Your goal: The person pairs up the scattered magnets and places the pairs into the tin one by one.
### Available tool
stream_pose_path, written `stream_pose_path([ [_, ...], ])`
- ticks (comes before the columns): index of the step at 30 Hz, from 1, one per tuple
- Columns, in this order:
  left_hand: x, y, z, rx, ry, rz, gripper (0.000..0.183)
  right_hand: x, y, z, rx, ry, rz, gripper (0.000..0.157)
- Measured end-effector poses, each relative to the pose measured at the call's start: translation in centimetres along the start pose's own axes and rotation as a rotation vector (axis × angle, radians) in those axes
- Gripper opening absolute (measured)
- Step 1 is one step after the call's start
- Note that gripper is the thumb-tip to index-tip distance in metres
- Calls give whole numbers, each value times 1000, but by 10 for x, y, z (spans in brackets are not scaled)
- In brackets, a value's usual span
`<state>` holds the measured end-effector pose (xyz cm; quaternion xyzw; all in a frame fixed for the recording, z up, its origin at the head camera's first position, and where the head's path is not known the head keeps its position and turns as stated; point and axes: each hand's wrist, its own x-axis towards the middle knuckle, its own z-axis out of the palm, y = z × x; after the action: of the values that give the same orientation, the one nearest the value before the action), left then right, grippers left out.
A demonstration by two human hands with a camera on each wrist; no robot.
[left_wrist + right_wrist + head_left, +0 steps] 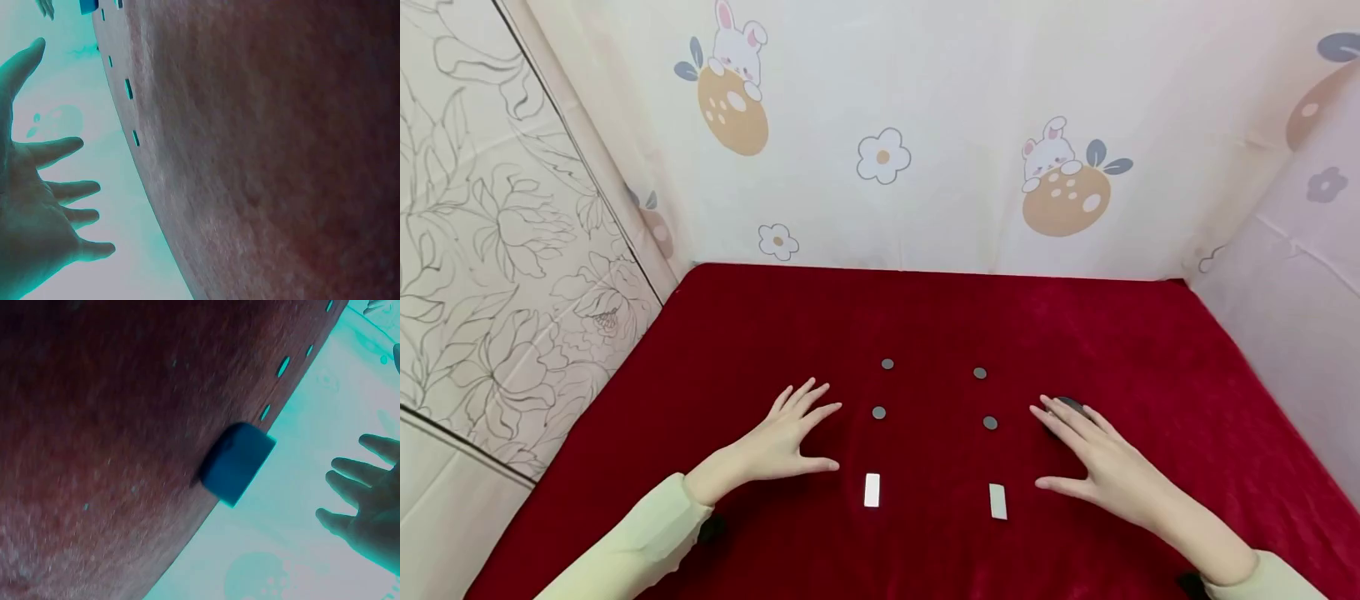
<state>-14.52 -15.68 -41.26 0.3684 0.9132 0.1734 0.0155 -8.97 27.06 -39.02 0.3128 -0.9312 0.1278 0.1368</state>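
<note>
My left hand [781, 442] is over the left part of the red cloth, fingers spread and holding nothing. A white rectangular piece [872, 490] and a small grey disc [879, 412] lie just to its right. My right hand [1097, 457] is also spread with nothing in it, to the right of a second pale rectangular piece [997, 502] and another grey disc [990, 423]. Behind its fingers a round-ended dark block [1072, 405] is partly hidden. The right wrist view shows this block [237, 465] whole, standing on the cloth apart from the hand.
Farther back lie two more grey discs, a left disc [887, 364] and a right disc [980, 373]. The red cloth [925, 317] runs back to a white curtain [955, 100] with rabbit prints. A flower-patterned panel [497, 250] borders the left side.
</note>
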Motion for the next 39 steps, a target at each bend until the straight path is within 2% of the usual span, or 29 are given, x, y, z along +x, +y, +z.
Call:
stream_pose_path([
  [8, 1, 10, 3, -100, -14, 24, 69, 3, -15, 12, 67, -39, -5, 73],
  [14, 3, 19, 6, -109, -39, 27, 62, 8, -23, 19, 94, -74, -38, 65],
  [19, 7, 26, 10, -128, -84, 16, 56, 11, -26, 23, 185, -135, -55, 58],
  [26, 12, 31, 15, -224, -114, 5, 47, 14, -33, 25, 329, -254, 17, 44],
  [31, 15, 36, 20, -309, -151, -9, 43, 17, -35, 28, 399, -352, 49, 42],
  [35, 16, 38, 24, -386, -197, -38, 41, 17, -36, 31, 443, -390, 75, 41],
  [39, 16, 40, 29, -382, -234, -53, 43, 17, -37, 33, 460, -393, 91, 40],
])
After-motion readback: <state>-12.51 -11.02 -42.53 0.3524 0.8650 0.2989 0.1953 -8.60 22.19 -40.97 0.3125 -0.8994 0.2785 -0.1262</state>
